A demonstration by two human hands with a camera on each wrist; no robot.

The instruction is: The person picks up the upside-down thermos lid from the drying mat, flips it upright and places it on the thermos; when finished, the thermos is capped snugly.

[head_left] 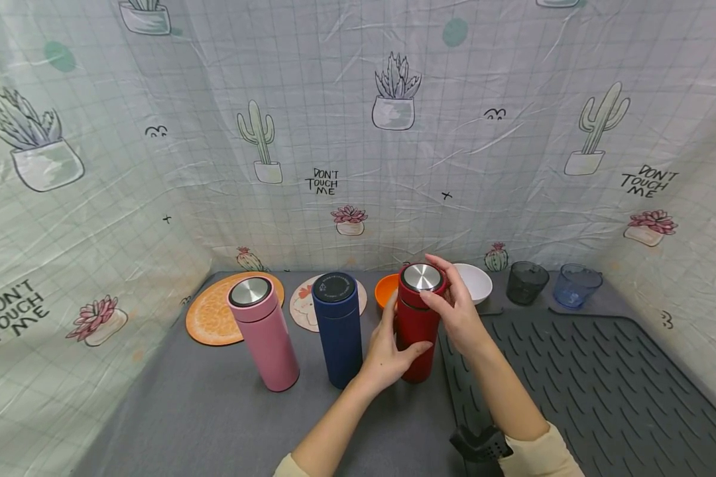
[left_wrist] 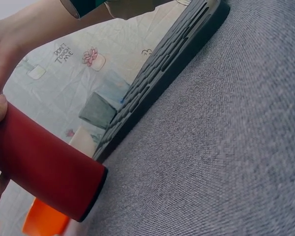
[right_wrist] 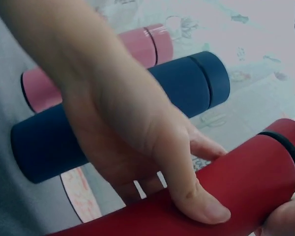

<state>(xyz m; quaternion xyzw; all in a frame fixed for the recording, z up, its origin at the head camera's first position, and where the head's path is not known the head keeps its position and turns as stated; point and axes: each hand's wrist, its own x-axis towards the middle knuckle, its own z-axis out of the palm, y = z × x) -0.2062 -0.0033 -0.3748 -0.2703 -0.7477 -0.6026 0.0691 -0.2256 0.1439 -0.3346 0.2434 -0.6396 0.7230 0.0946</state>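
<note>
A red thermos bottle (head_left: 416, 331) with a shiny steel disc on its lid stands upright between both hands. My left hand (head_left: 388, 358) grips its body, with the thumb across the near side. The right hand (head_left: 458, 311) holds the red lid from the right, thumb and fingers spread around its rim. In the left wrist view the black-edged base of the red bottle (left_wrist: 54, 162) is at the table surface; I cannot tell if it touches. Left of the hands, a navy thermos bottle (head_left: 341, 338) and a pink thermos bottle (head_left: 268, 344) stand upright with lids on.
Behind the bottles lie an orange-slice placemat (head_left: 205, 318) and a round patterned mat (head_left: 301, 308). An orange bowl (head_left: 385, 289) and a white bowl (head_left: 477, 283) sit at the back. A dark ribbed mat (head_left: 573, 377) covers the right, with a grey cup (head_left: 526, 283) and blue cup (head_left: 575, 286) behind it.
</note>
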